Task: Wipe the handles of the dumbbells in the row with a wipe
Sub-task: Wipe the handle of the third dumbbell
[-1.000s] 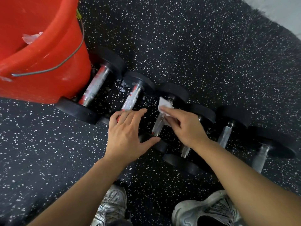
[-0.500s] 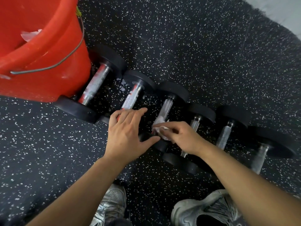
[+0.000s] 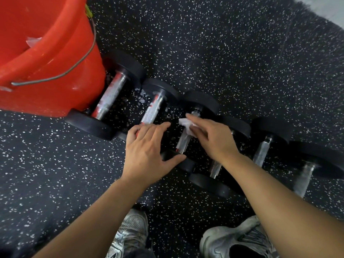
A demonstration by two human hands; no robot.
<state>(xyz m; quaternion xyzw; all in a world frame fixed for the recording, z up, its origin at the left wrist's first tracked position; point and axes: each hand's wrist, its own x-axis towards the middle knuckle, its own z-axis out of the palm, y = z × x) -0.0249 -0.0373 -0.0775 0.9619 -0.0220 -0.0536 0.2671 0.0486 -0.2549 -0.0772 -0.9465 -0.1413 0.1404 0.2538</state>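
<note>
Your right hand (image 3: 214, 140) has slid the wipe (image 3: 186, 124) from the handle's near end back up toward 12 o'clock, pinching it against the third dumbbell (image 3: 183, 140); a back-and-forth stroke, likely mid-row. Left hand (image 3: 149, 151) spread, bracing the near weight. Speckled rubber floor (image 3: 242, 53); red bucket (image 3: 46, 71) at 10 o'clock.

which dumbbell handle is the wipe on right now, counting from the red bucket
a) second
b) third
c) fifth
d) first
b: the right hand presses the white wipe on the far end of the third dumbbell's handle counting from the red bucket, while the left hand rests by its near weight.
</note>
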